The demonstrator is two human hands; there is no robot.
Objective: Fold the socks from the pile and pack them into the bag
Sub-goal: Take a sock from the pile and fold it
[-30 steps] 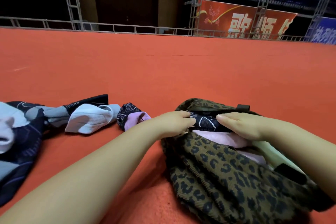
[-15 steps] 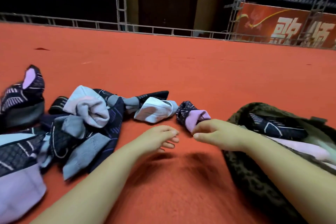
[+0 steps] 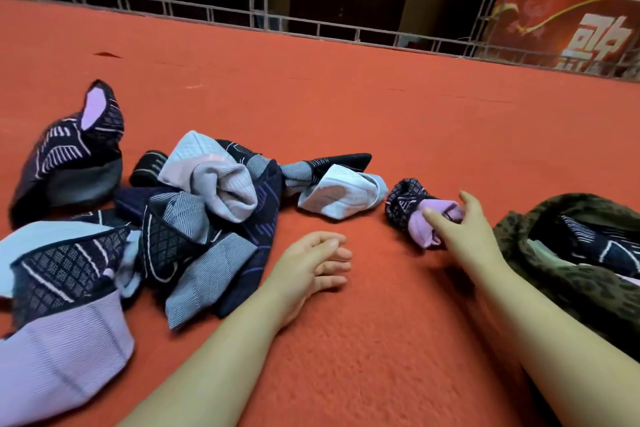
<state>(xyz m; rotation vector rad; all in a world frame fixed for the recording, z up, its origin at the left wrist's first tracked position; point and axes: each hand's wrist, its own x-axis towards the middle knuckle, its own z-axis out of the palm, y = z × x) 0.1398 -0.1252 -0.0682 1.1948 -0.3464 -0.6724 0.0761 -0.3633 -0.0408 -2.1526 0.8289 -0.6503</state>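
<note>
red carpet (image 3: 346, 114), metal railing (image 3: 207, 12), red banner (image 3: 568, 24) w/ lettering

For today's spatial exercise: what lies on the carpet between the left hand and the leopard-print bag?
In the head view, the right hand reaching onto a small black-and-pink sock bundle; otherwise bare red carpet.

text: large white character, likely 歌, cut off at edge | on: red banner (image 3: 568, 24) | other text: none
</note>
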